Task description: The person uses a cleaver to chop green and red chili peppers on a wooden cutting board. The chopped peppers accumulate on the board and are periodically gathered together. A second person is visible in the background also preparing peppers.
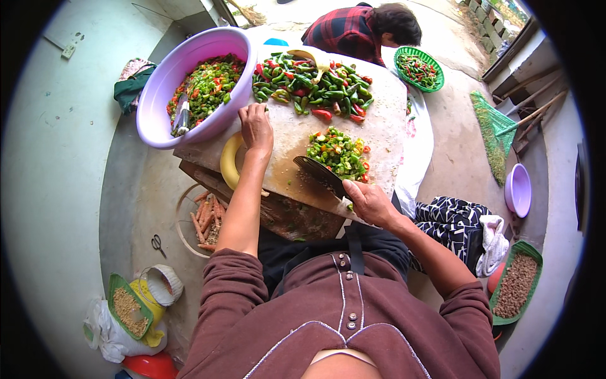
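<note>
My right hand (pixel 371 201) grips the handle of a dark cleaver (pixel 322 173), its blade tilted beside a heap of chopped green and red chili peppers (pixel 338 151) on a worn board (pixel 289 137). Curled at the board's left side, my left hand (pixel 256 127) is close to the wall of a purple basin (pixel 154 109); what its fingers hold, if anything, is hidden. Chopped peppers (pixel 208 83) and a knife-like tool (pixel 181 113) lie in the tilted basin. Whole peppers (pixel 326 90) cover the board's far part. Below my left wrist curves a yellow, banana-like object (pixel 230 158).
Across the board a person in a plaid shirt (pixel 338 31) bends near a green basket of peppers (pixel 419 70). A round basket (pixel 182 227) of dry cobs and scissors (pixel 158 245) are on the floor at left. Patterned cloth (pixel 445 222) lies at right, near a green broom (pixel 494 132).
</note>
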The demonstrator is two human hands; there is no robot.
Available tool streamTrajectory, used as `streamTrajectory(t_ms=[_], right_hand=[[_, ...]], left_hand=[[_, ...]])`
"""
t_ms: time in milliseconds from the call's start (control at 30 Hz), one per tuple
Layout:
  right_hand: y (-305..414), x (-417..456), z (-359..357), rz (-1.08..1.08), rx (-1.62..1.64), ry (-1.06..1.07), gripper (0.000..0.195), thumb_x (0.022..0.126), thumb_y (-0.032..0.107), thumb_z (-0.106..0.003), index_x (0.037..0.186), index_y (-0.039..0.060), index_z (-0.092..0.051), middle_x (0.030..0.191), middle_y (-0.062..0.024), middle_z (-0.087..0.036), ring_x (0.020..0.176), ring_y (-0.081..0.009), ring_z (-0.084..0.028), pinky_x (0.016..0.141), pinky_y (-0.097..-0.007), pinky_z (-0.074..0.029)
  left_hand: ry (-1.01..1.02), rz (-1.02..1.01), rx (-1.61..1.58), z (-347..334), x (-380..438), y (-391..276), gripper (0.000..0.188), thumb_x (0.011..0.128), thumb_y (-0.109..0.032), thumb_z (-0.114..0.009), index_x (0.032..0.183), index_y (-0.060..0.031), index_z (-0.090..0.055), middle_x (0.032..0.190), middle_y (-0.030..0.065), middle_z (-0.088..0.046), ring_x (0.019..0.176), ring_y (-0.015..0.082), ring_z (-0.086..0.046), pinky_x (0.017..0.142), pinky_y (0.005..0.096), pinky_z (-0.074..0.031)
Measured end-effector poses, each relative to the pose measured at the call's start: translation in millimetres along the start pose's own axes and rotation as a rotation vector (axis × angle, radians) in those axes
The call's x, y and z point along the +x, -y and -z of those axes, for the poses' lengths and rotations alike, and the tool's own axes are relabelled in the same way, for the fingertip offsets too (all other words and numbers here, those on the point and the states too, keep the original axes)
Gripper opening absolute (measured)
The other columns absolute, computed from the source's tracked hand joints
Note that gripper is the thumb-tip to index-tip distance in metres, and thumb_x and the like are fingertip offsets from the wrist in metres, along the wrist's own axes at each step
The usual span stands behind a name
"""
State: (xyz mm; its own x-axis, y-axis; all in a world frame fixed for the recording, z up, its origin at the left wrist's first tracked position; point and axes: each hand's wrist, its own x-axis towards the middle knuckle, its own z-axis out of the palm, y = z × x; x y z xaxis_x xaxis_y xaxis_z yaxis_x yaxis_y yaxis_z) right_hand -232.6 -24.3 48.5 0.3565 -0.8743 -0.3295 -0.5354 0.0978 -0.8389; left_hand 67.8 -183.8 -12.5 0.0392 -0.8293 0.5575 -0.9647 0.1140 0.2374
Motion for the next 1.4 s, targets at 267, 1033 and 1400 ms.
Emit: streamTrajectory(t_ms=[267,1033,1400], right_hand=[[3,-5,-4,-0.070,0.114,-0.010,0.065,0.107,0.054,-0.040,0.083,-0.0013,-0.062,0.065,-0.0171,-0.059,0.065,-0.0292,-0.062,0.066,-0.0426,-0.049],[8,5,-7,0.027,0.028,-0.015,0.063,0.107,0.053,-0.042,0.082,-0.0017,-0.059,0.069,-0.0193,-0.057,0.067,-0.0304,-0.058,0.066,-0.0440,-0.046],[9,9,-8,0.080,-0.022,-0.025,0.062,0.107,0.052,-0.042,0.084,-0.0021,-0.060,0.071,-0.0223,-0.059,0.067,-0.0336,-0.059,0.066,-0.0454,-0.046]], left_hand=[[0.071,-0.036,-0.160,61,-81,-47,0.016,0.085,-0.002,-0.071,0.101,-0.0019,-0.072,0.104,0.0120,-0.069,0.099,0.0320,-0.060,0.090,0.0403,-0.050],[0.139,0.180,-0.429,110,-143,-72,0.039,0.076,-0.011,-0.083,0.111,-0.0038,-0.067,0.113,0.0116,-0.066,0.106,0.0316,-0.060,0.093,0.0410,-0.049],[0.182,0.289,-0.502,112,-131,-71,0.015,0.083,-0.004,-0.076,0.096,-0.0027,-0.069,0.093,0.0111,-0.068,0.089,0.0285,-0.065,0.079,0.0387,-0.052]])
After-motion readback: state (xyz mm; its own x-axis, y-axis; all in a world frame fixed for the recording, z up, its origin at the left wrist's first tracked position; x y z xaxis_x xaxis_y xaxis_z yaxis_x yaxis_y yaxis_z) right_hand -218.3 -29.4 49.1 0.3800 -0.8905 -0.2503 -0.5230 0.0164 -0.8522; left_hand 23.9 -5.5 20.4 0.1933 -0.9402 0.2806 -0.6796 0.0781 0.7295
